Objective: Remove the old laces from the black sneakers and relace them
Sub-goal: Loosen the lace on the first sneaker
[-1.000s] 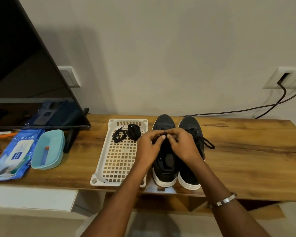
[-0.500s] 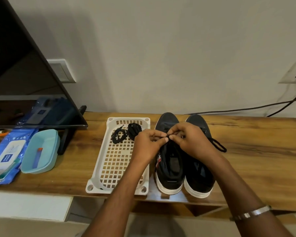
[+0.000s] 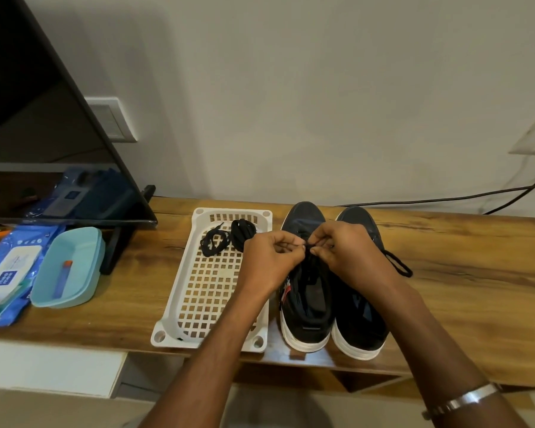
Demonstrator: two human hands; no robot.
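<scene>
Black sneakers (image 3: 331, 304) stand just right of white basket (image 3: 210, 291) on the worktop (image 3: 460, 273). Left hand (image 3: 271, 262) and right hand (image 3: 346, 254), fingers curled, pinch lace (image 3: 307, 249) over left sneaker. Coiled laces (image 3: 229, 237) lie in the basket.

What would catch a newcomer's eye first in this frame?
Both hands meet at mid-frame: the left hand and right hand pinch a black lace over the left sneaker of a black pair standing at the wooden shelf's front edge. Left of the shoes, a white perforated tray holds coiled black laces at its far end. A loose lace end trails from the right sneaker.
</scene>
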